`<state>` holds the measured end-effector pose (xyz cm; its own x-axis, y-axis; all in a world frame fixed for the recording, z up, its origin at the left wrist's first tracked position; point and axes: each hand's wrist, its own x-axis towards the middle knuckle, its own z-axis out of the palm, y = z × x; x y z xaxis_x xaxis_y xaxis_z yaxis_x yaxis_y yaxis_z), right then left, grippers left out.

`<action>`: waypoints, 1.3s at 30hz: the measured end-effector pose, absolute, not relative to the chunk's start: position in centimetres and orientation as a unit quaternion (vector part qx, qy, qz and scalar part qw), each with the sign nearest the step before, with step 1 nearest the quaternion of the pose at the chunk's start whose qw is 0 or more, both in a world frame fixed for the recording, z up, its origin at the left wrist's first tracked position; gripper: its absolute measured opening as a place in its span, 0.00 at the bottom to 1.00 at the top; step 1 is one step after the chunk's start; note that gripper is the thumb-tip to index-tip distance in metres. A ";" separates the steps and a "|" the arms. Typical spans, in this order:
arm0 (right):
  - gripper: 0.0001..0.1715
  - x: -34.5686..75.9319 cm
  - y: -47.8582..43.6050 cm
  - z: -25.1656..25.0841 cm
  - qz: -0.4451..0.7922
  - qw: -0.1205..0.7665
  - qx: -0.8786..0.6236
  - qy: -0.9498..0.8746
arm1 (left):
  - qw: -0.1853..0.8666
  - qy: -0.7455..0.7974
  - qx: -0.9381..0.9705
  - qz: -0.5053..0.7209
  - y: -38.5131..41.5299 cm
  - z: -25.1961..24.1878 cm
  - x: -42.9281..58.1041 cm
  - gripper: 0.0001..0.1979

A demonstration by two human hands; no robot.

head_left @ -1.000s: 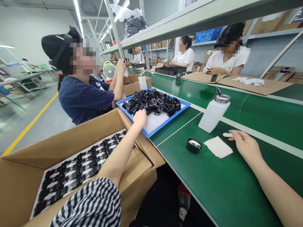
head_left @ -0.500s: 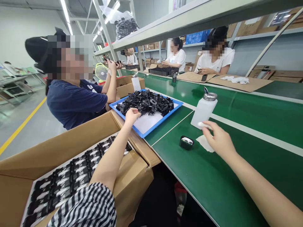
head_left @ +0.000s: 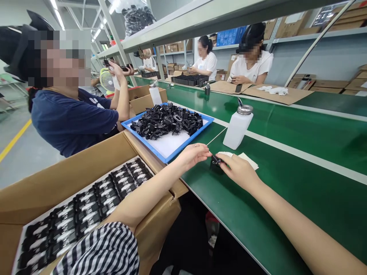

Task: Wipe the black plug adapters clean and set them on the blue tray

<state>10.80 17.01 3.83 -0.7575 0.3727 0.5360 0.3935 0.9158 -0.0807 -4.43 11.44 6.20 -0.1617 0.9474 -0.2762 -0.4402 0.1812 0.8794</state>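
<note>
My left hand (head_left: 195, 156) has left the blue tray and reaches across the green belt, a small black piece pinched at its fingertips. That piece looks like a plug adapter (head_left: 216, 160). My right hand (head_left: 237, 172) closes on it from the other side, and the white pad it held is mostly hidden by its fingers. Below them sits a small black cup (head_left: 216, 169). A white tissue (head_left: 249, 160) lies partly under my right hand. A heap of black plug adapters (head_left: 166, 120) fills the blue tray (head_left: 189, 137).
A white dispensing bottle (head_left: 237, 126) stands beside my hands. A cardboard box (head_left: 71, 177) at lower left holds rows of black adapters. A co-worker in a navy shirt (head_left: 71, 118) sits beyond it. Further co-workers (head_left: 252, 65) sit across the belt.
My left hand has moved right from the tray's heap to the black cup. My right hand has moved left to meet it, and the tissue and cup now lie under my hands.
</note>
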 end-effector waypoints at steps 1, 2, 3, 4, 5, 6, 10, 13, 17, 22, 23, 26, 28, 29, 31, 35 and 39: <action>0.16 10.8 17.0 3.9 0.019 0.292 -0.209 -0.933 | 0.594 0.487 0.266 0.583 11.5 6.0 -4.5 0.03; 0.15 10.7 17.0 4.0 0.062 0.301 -0.216 -0.927 | 0.594 0.484 0.274 0.581 11.6 5.9 -4.6 0.03; 0.14 10.7 17.0 4.3 0.107 0.309 -0.227 -0.917 | 0.591 0.481 0.283 0.582 11.6 5.9 -4.7 0.02; 0.13 10.7 17.0 4.6 0.157 0.315 -0.244 -0.903 | 0.582 0.480 0.293 0.587 11.6 5.8 -4.8 0.02; 0.12 10.7 17.1 4.9 0.211 0.322 -0.268 -0.883 | 0.568 0.485 0.303 0.592 11.6 5.8 -4.8 0.02; 0.10 10.7 17.1 5.2 0.268 0.328 -0.292 -0.857 | 0.551 0.495 0.315 0.593 11.5 5.9 -4.8 0.02; 0.09 10.5 17.1 6.0 0.480 0.338 -0.338 -0.735 | 0.530 0.529 0.383 0.541 11.1 6.0 -4.5 0.08; 0.11 10.2 16.7 6.3 0.532 0.350 -0.309 -0.706 | 0.541 0.489 0.443 0.521 10.8 6.1 -3.9 0.14; 0.12 10.4 16.2 7.1 0.463 0.295 -0.263 -0.794 | 0.465 0.493 0.470 0.566 10.7 6.1 -3.3 0.12; 0.15 11.0 16.5 8.2 0.293 0.216 -0.296 -0.883 | 0.349 0.535 0.530 0.559 10.8 5.6 -3.1 0.10; 0.12 11.0 16.6 8.2 0.250 0.205 -0.316 -0.892 | 0.325 0.541 0.553 0.544 10.8 5.6 -3.1 0.09; 0.07 11.1 16.9 8.0 0.172 0.162 -0.352 -0.905 | 0.288 0.575 0.615 0.457 10.8 5.7 -3.3 0.11; 0.06 11.0 17.1 7.6 0.166 0.149 -0.358 -0.907 | 0.287 0.600 0.641 0.382 10.8 5.8 -3.6 0.16; 0.06 10.9 17.1 7.4 0.170 0.146 -0.358 -0.906 | 0.283 0.611 0.650 0.351 10.8 5.9 -3.8 0.19; 0.06 10.8 17.1 7.0 0.174 0.140 -0.358 -0.907 | 0.253 0.633 0.664 0.308 10.8 5.9 -4.1 0.22; 0.07 10.6 16.9 6.5 0.155 0.142 -0.358 -0.910 | 0.224 0.651 0.671 0.276 11.0 5.4 -4.4 0.22; 0.08 10.4 16.7 6.3 0.123 0.137 -0.340 -0.922 | 0.246 0.653 0.659 0.281 11.3 4.7 -4.4 0.19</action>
<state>10.38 16.68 6.31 -0.7309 0.6610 0.1699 0.5936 0.7386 -0.3195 -4.37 11.29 4.65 -0.0099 0.9987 0.0490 0.7224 -0.0267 0.6910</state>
